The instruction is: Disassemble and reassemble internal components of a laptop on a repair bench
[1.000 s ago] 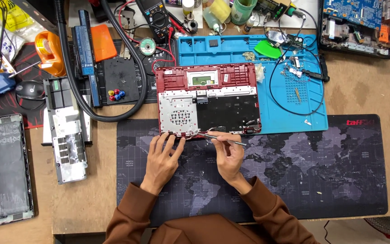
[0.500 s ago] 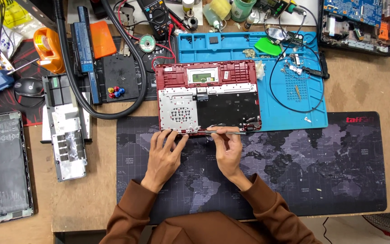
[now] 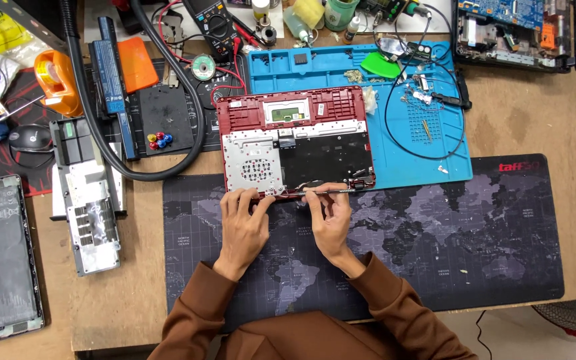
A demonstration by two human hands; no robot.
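Observation:
A red laptop shell [image 3: 295, 107], upside down with its metal and black inner plates exposed, lies partly on a blue work mat [image 3: 428, 147] and partly on a dark world-map desk mat [image 3: 448, 247]. My left hand [image 3: 245, 223] rests with its fingertips on the shell's near edge, left of centre. My right hand [image 3: 328, 217] grips a thin metal tool [image 3: 335, 192] that lies flat along the same near edge, its tip pointing right toward the hinge corner. Brown sleeves cover both forearms.
A thick black hose [image 3: 101, 127] loops at the left, beside an orange tape dispenser [image 3: 58, 83], a battery bar [image 3: 109, 63] and a grey laptop panel [image 3: 91, 207]. A multimeter [image 3: 213, 27] stands behind the shell. Another opened laptop [image 3: 511, 33] sits at the back right.
Both hands have shifted a little toward the shell's near edge. The tool in my right hand has swung from a slant to lie flat along that edge.

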